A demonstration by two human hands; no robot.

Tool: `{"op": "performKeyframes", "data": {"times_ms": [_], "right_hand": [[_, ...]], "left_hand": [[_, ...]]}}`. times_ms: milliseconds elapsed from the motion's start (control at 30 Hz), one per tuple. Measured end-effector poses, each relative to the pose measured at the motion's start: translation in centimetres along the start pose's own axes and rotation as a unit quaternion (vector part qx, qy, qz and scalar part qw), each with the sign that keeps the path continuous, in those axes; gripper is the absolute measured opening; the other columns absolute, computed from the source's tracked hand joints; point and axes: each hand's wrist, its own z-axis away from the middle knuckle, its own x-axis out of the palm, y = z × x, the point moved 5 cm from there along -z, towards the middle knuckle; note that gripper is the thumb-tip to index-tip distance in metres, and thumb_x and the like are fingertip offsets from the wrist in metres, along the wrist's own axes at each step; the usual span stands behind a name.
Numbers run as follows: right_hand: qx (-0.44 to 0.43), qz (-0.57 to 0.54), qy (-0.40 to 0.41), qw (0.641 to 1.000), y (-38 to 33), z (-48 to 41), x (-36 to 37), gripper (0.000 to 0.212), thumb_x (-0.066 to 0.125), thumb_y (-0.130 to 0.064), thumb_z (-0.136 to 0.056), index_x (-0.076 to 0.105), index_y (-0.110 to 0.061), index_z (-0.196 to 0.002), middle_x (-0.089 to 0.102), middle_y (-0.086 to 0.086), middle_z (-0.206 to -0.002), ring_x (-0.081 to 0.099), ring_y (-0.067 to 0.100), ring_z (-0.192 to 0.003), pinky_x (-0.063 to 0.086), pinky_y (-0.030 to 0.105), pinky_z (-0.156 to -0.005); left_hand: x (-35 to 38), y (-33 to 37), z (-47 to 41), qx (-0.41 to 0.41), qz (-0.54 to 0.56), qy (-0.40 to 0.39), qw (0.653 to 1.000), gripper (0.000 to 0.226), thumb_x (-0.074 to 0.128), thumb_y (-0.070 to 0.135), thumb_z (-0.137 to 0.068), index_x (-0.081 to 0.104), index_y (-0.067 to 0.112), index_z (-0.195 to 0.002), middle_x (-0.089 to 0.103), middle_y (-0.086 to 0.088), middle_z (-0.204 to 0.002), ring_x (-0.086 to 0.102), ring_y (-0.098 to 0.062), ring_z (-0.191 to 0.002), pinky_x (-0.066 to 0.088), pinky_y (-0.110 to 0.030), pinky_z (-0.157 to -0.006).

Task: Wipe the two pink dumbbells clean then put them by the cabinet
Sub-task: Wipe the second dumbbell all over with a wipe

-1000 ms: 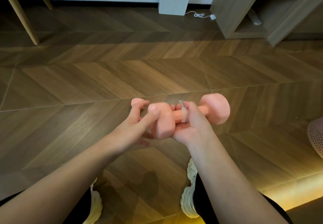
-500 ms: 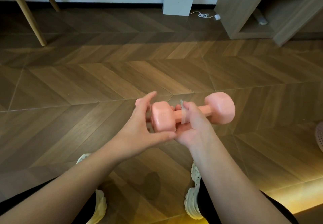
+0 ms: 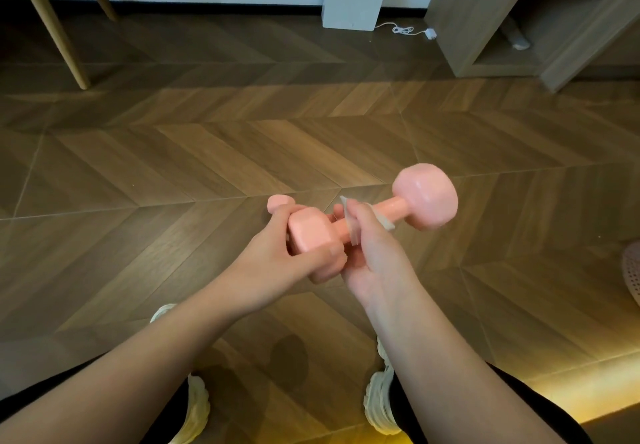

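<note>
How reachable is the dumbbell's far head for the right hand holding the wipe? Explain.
Probably yes: the right hand grips the wipe round the dumbbell handle, and bare handle leads straight to the far head.

A: What's the dumbbell [image 3: 425, 202] made of?
B: It has a smooth pink coating, glossy on the far head.
A: And the wipe [image 3: 351, 232]?
B: Thin, pale and half see-through. Tissue or cloth, can't tell.
A: The floor [image 3: 207, 152]?
B: Wood-grain chevron, low sheen. The cabinet [image 3: 467, 10] is matt wood grain.
</note>
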Motion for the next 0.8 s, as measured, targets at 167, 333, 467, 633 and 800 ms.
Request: {"op": "performKeyframes", "data": {"times_ms": [167, 333, 467, 633, 800], "right_hand": [[-0.104, 0.109, -0.152, 0.977, 0.0, 1.5, 1.8, 0.013, 0.071, -0.031, -0.087, 0.076, -0.02, -0.09, 0.076, 0.01, -0.105, 0.072, 0.017, -0.093, 0.057, 0.039, -0.081], [-0.09, 0.168, -0.258, 0.947, 0.2, 2.7, 2.5, 0.059, 0.074, -0.046, -0.077, 0.063, -0.017, -0.128, 0.065, 0.021, -0.126, 0.066, 0.024, -0.085, 0.044, 0.033, -0.045], [-0.126, 0.13, -0.285, 0.941, -1.9, 2.9, 2.4, 0.046, 0.077, -0.039, -0.076, 0.072, -0.022, -0.118, 0.07, 0.008, -0.121, 0.069, 0.019, -0.092, 0.053, 0.038, -0.057], [-0.189, 0.041, -0.233, 0.953, -4.9, 2.5, 1.5, 0.035, 0.068, -0.037, -0.083, 0.062, -0.026, -0.115, 0.069, 0.001, -0.12, 0.065, 0.016, -0.114, 0.055, 0.04, -0.087], [-0.13, 0.22, -0.289, 0.923, -0.8, 3.8, 1.9, 0.058, 0.074, -0.048, -0.081, 0.064, -0.016, -0.128, 0.068, 0.015, -0.115, 0.068, 0.023, -0.079, 0.048, 0.031, -0.045]], "left_hand": [[-0.4, 0.9, 0.3, -0.044, 0.189, -0.068, 0.979, 0.058, 0.055, 0.044, -0.084, 0.052, 0.011, -0.132, 0.054, -0.028, -0.131, 0.064, -0.023, -0.1, 0.056, -0.043, -0.081], [-0.7, 2.1, 1.2, -0.029, 0.31, -0.092, 0.946, 0.055, 0.045, 0.044, -0.09, 0.06, 0.003, -0.123, 0.064, -0.025, -0.098, 0.061, -0.029, -0.077, 0.051, -0.04, -0.063], [-0.7, 2.9, 1.5, -0.019, 0.348, -0.099, 0.932, 0.066, 0.056, 0.04, -0.083, 0.047, -0.01, -0.126, 0.061, -0.026, -0.098, 0.058, -0.035, -0.074, 0.052, -0.04, -0.06], [0.5, 3.0, 1.7, -0.055, 0.335, -0.095, 0.936, 0.065, 0.049, 0.037, -0.085, 0.027, -0.005, -0.13, 0.064, -0.017, -0.106, 0.057, -0.032, -0.071, 0.051, -0.043, -0.061], [0.2, 2.8, 1.4, -0.069, 0.371, -0.088, 0.922, 0.062, 0.05, 0.037, -0.088, 0.049, -0.01, -0.128, 0.054, -0.027, -0.115, 0.054, -0.033, -0.074, 0.056, -0.039, -0.063]]}}
